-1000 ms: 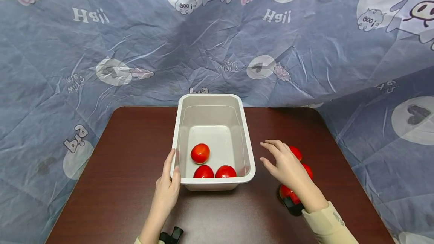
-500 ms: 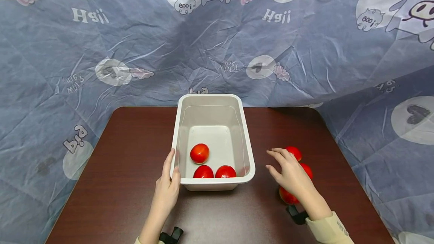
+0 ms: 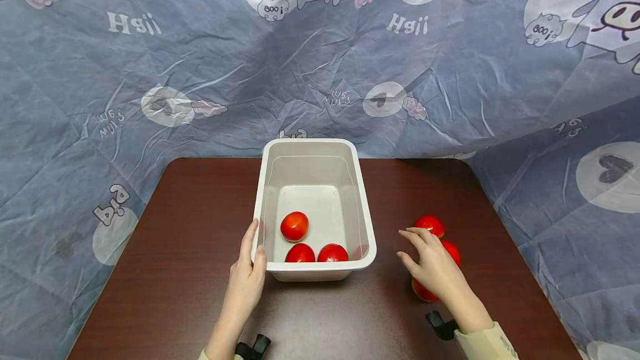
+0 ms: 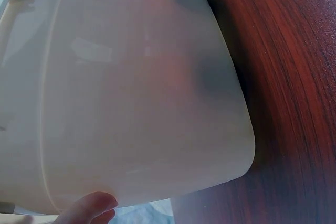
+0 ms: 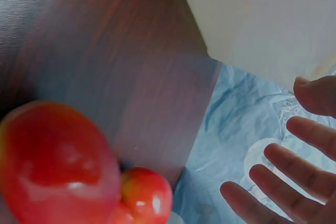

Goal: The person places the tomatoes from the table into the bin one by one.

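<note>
My left hand [image 3: 244, 285] grips the left rim of a pale plastic bin [image 3: 321, 266]; in the left wrist view, fingertips [image 4: 92, 207] lie at the edge of the bin's wall [image 4: 136, 103]. Three red tomatoes [image 3: 294, 226] lie inside, towards its near end. Right of the bin, my right hand [image 3: 437, 268] hovers with spread fingers over more tomatoes [image 3: 429, 225], partly covering them. In the right wrist view, the open hand [image 5: 302, 171] holds nothing, and a large tomato [image 5: 58, 166] with smaller-looking ones [image 5: 146, 196] shows at lower left.
The bin stands on a dark red-brown wooden table [image 3: 200, 226]. A blue cartoon-printed cloth [image 3: 200, 43] hangs behind and beside the table. Black wrist mounts [image 3: 254, 346] show near both wrists.
My right hand has moved towards me and slightly right, away from the bin, uncovering more of the farthest tomato outside. My left hand and the bin stay in place.
</note>
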A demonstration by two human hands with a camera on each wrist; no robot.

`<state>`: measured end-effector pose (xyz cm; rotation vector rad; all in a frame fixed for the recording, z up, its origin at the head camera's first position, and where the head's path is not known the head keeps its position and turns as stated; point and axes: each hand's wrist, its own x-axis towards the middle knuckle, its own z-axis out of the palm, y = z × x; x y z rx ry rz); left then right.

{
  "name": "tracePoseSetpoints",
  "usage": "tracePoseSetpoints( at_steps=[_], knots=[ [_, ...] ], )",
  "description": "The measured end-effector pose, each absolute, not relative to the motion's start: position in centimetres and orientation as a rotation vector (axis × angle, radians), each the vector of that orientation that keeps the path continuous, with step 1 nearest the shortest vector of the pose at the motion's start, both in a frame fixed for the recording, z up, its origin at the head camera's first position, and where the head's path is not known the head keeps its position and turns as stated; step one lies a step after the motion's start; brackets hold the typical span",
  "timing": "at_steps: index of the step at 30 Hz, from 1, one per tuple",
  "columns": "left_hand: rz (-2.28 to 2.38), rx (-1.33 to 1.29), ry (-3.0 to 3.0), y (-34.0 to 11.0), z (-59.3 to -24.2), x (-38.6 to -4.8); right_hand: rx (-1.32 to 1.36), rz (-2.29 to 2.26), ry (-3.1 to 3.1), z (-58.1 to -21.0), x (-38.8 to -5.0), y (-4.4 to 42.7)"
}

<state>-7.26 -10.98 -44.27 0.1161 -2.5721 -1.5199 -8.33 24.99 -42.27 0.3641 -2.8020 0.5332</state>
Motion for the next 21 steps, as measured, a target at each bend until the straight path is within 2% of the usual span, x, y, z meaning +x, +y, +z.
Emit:
tracePoseSetpoints(
  at_steps=[21],
  knots=[
    [-1.513, 0.131, -2.587, -10.9, -44.1, -7.2, 0.284, 0.503, -2.848, -45.3, -6.2, 26.9]
  ],
)
